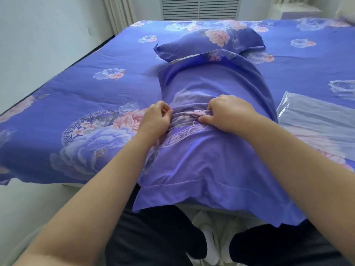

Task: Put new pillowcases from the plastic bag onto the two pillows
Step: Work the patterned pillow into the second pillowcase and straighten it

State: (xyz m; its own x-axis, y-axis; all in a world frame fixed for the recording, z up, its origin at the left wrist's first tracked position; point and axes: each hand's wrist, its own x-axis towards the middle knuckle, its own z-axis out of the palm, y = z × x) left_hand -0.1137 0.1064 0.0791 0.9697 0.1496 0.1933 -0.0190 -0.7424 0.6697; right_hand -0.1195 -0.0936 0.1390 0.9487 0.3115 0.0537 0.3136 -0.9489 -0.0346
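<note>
A pillow in a purple floral pillowcase (pixel 207 162) lies lengthwise on the bed, its near flanged end hanging over the bed's edge above my legs. My left hand (pixel 155 118) and my right hand (pixel 228 112) both pinch a bunched fold of the pillowcase across the pillow's middle. A second pillow in a matching floral pillowcase (pixel 211 39) lies farther back, touching the first pillow's far end. The clear plastic bag (pixel 315 120) lies flat on the bed to the right.
The bed carries a purple floral cover (pixel 80 104) that blends with the pillowcases. A white wall runs along the left side. A louvred radiator cover (pixel 199 6) stands behind the bed. White fabric lies on the floor between my feet.
</note>
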